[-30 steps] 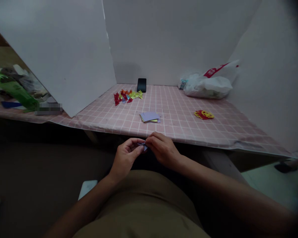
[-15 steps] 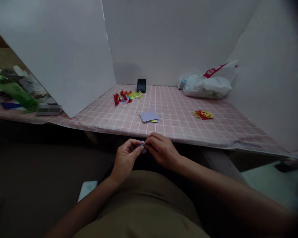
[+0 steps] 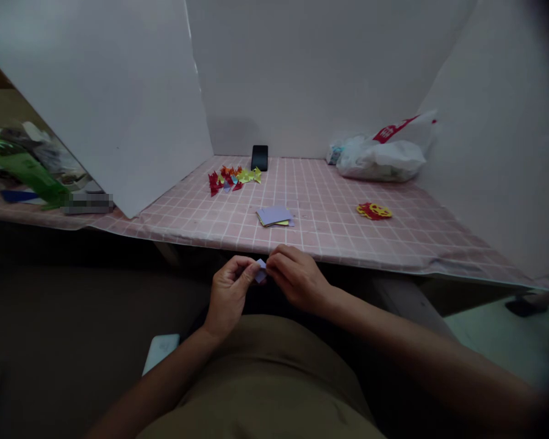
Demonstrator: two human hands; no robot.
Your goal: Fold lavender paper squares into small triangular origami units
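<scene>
Between my two hands, just in front of the table's near edge, is a small folded piece of lilac paper [image 3: 260, 272]. My left hand [image 3: 230, 289] pinches its left side between thumb and fingers. The fingertips of my right hand [image 3: 298, 275] close on its right corner, partly hiding it. Beyond them on the table lies a stack of square paper sheets [image 3: 273, 215], lilac on top with yellow showing beneath. Farther back stands a cluster of small folded paper figures [image 3: 231, 177] in red, orange, yellow and blue.
A pink checked cloth covers the table [image 3: 320, 195]. A dark phone [image 3: 259, 157] leans at the back wall. To the right are a white plastic bag [image 3: 379, 160] and red and yellow cut-out pieces [image 3: 374, 211]. A white panel [image 3: 132, 110] stands left, a green bottle [image 3: 27, 167] beyond it.
The lilac paper has turned and now shows a flat diamond-shaped face between my fingers. My left hand has shifted very slightly left.
</scene>
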